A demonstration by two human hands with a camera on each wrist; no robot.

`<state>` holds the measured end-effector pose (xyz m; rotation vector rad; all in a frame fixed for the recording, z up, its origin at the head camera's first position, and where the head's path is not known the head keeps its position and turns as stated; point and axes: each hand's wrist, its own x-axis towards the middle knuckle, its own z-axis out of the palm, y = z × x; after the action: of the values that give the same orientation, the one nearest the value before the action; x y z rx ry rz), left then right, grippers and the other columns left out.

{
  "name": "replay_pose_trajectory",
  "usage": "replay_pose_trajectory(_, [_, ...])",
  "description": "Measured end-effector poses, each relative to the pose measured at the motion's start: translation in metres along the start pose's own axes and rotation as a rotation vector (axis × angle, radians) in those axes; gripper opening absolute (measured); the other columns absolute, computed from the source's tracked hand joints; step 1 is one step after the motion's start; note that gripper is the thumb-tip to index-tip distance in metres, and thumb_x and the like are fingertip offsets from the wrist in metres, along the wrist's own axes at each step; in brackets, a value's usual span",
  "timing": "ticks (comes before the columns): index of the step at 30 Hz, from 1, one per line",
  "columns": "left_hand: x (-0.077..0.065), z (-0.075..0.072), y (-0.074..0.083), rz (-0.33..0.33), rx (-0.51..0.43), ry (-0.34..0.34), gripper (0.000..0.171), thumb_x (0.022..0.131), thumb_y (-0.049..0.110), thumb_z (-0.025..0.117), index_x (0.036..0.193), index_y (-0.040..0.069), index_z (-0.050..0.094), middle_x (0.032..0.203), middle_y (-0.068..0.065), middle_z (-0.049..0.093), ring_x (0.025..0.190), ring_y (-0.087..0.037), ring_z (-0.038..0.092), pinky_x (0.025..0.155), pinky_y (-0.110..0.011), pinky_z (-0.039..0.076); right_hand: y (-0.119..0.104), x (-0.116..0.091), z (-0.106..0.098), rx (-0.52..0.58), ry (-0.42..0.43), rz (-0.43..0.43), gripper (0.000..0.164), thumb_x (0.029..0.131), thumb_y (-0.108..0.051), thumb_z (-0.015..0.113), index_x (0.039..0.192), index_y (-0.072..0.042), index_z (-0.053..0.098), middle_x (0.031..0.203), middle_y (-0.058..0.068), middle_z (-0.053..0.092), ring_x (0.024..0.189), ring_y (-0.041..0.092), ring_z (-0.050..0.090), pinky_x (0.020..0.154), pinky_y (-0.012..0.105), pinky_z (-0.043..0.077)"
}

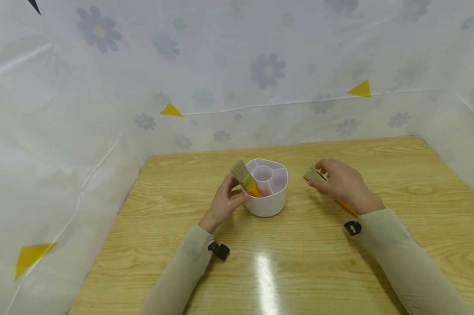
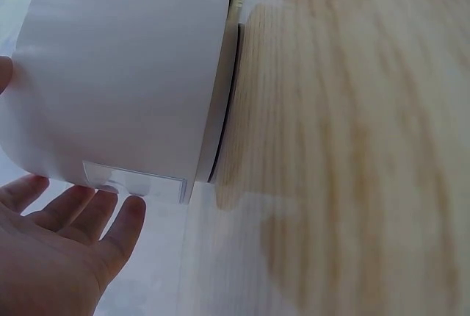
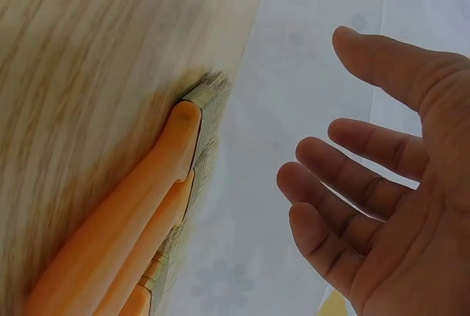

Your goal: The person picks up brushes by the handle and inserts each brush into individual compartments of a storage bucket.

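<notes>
A white round-cornered organizer (image 1: pixel 265 205) with several compartments stands on the table; its smooth outer wall (image 2: pixel 125 81) fills much of the left wrist view. One paintbrush (image 1: pixel 242 173) leans in it, bristles up, orange handle inside. My left hand (image 1: pixel 223 203) holds the organizer's left side, thumb on the near wall and fingertips on the far side. To the right, my right hand (image 1: pixel 343 183) hovers over paintbrushes lying on the table, partly hidden beneath it. In the right wrist view, these paintbrushes (image 3: pixel 158 169) lie beside the spread, loosely bent fingers, apart from them.
The wooden table (image 1: pixel 162 258) has a rounded far right corner. A translucent flower-printed sheet (image 1: pixel 229 57) hangs behind it, with more sheeting at both sides. Yellow triangles (image 1: pixel 171 110) mark the sheet. Both wrists wear small black devices (image 1: pixel 219 250).
</notes>
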<state>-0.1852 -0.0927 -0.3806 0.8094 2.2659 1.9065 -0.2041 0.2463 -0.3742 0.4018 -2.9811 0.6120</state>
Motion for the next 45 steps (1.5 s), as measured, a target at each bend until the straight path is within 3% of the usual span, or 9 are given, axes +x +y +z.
replay_pose_trajectory(11, [0.000,0.001,-0.001,-0.009,-0.005,0.015,0.062,0.088,0.002,0.062,0.142,-0.002,0.034,0.136,-0.022,0.043,0.128,-0.036,0.041,0.105,-0.054,0.035,0.006,-0.002,-0.001,-0.010,-0.069,0.013,0.055,0.087,-0.046,0.066,0.120,-0.004,0.057,0.113,0.018,0.060,0.097,0.033,0.058,0.075,0.052,0.048])
replay_pose_trajectory(27, [-0.001,0.002,-0.002,-0.018,-0.019,0.065,0.058,0.085,-0.001,0.063,0.136,-0.006,0.037,0.130,-0.026,0.043,0.124,-0.043,0.041,0.103,-0.058,0.035,0.013,-0.001,0.002,0.001,-0.148,0.048,0.056,0.084,-0.041,0.071,0.121,-0.002,0.056,0.109,0.019,0.063,0.095,0.033,0.060,0.074,0.052,0.048])
replay_pose_trajectory(45, [-0.001,0.001,-0.002,-0.010,-0.022,0.047,0.056,0.087,0.001,0.063,0.135,-0.004,0.037,0.129,-0.024,0.043,0.124,-0.042,0.040,0.104,-0.059,0.033,0.016,-0.003,0.003,0.017,-0.201,0.059,0.058,0.084,-0.038,0.072,0.124,0.000,0.054,0.101,0.014,0.064,0.085,0.025,0.060,0.069,0.047,0.049])
